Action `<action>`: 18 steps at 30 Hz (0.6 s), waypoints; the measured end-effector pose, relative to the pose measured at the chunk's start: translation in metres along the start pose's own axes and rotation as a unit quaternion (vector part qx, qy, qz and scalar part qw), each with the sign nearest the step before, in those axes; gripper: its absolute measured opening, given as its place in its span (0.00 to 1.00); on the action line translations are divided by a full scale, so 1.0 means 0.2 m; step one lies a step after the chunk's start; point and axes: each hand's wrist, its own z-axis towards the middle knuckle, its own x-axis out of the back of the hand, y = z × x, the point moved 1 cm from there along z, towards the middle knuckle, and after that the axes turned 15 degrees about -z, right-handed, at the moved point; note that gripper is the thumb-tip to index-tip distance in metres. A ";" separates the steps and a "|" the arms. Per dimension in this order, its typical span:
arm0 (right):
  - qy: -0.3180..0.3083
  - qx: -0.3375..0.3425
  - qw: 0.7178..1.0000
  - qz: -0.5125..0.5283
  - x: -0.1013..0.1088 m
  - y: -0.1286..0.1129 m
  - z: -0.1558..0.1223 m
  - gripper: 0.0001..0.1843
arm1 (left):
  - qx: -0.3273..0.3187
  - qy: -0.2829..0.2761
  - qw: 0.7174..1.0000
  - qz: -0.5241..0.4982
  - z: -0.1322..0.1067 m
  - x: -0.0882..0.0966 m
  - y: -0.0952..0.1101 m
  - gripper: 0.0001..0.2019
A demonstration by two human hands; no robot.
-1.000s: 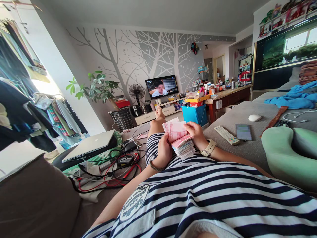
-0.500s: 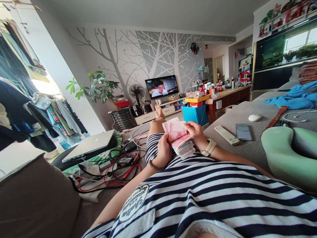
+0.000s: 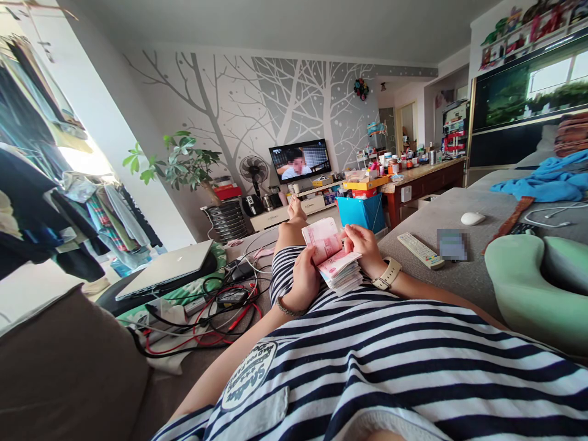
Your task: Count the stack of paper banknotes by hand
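A thick stack of pink banknotes (image 3: 337, 268) rests over my lap, on my striped dress. My left hand (image 3: 304, 278) is closed round the stack's left side, thumb on the folded-up notes. My right hand (image 3: 362, 244), with a pale watch on the wrist, pinches the top note at its right edge, fingers curled. Several top notes stand bent upward between the two hands.
A remote control (image 3: 420, 250) and a white mouse (image 3: 472, 218) lie on the grey sofa to my right, beside a green cushion (image 3: 528, 275). On my left are a closed laptop (image 3: 168, 267) and tangled cables (image 3: 211, 312). A television (image 3: 300, 160) stands ahead.
The lifted notes have folded further over toward the left hand, and my right hand's fingers have shifted slightly on the top note. The rest has not moved.
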 end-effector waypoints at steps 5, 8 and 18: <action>-0.001 0.005 1.000 0.008 0.00 0.00 0.01 0.34 | 0.040 -0.011 0.999 -0.019 -0.01 -0.03 0.02 0.10; 0.026 -0.007 1.000 0.016 -0.01 0.02 0.02 0.32 | 0.065 -0.031 0.997 -0.033 -0.03 -0.05 0.03 0.10; 0.027 0.014 0.999 -0.016 0.00 0.01 0.02 0.25 | 0.067 -0.023 0.997 -0.034 -0.04 -0.06 0.04 0.05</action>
